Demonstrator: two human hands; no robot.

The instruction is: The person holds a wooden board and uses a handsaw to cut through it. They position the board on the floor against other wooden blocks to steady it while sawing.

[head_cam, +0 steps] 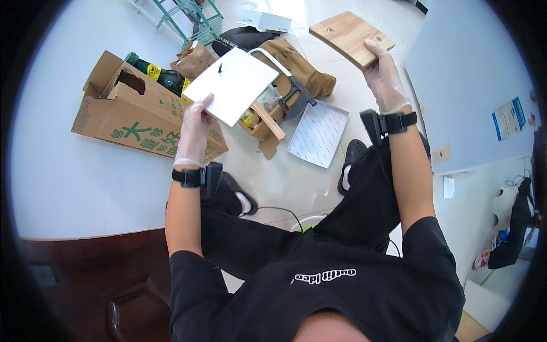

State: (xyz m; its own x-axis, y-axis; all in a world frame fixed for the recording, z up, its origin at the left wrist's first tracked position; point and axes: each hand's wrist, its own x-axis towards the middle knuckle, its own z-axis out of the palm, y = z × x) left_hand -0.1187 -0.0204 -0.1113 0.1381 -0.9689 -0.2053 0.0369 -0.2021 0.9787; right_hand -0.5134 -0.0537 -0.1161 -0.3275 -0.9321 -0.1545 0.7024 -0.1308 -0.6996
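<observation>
Gripped at its near left edge, a flat white panel (235, 83) is in my left hand (194, 124), the thumb on its upper face. A short dark peg or screw (220, 67) stands up from that face. My right hand (382, 77) holds a light wooden board (351, 36) by its near right corner. Two round holes or recesses show in the wood. Both hands wear thin clear gloves, and the two boards are apart in the air. Beneath the white panel, partly hidden by it, are a hacksaw (295, 92) and a wooden strip (268, 120).
At left lies a long cardboard carton (145, 115) beside dark green bottles (160, 77). A shallow white box lid (318, 132), a brown paper bag (295, 60) and a black bag (245, 39) are on the tiled floor. A green wire rack (188, 21) stands behind; a white wall (466, 85) is at right.
</observation>
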